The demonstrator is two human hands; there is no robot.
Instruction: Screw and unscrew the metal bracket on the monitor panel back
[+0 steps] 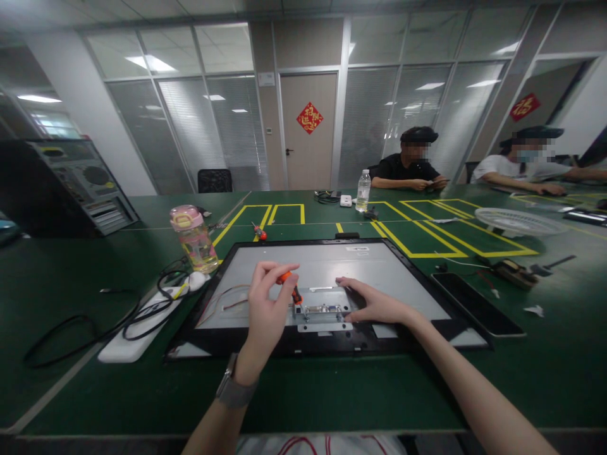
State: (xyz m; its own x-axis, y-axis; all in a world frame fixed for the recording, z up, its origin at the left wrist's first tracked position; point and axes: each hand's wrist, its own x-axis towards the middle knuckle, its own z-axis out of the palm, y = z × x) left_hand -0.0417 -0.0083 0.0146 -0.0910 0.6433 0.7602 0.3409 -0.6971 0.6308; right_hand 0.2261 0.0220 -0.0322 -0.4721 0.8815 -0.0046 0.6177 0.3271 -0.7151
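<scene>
- Your left hand point(266, 302), near the middle of the frame, has its thumb and fingertips pinching an orange-and-black screwdriver point(296, 295), which is tilted, its lower end down at the bracket.
- That bracket, a silver sheet-metal piece with a row of ports point(325, 296), sits just below the centre of the frame, on the back of a flat grey display panel with a black frame point(398, 265).
- Your right hand point(377, 302), right of centre, has thumb and fingers spread apart at the bracket's right end; you can't tell from this view how firmly they press.
- Left of the panel, you have a white power strip point(128, 338) and a clear, pink-lidded bottle point(195, 241).
- Toward the right of the frame, a black, flat, rectangular slab point(477, 304) lies beside the panel.
</scene>
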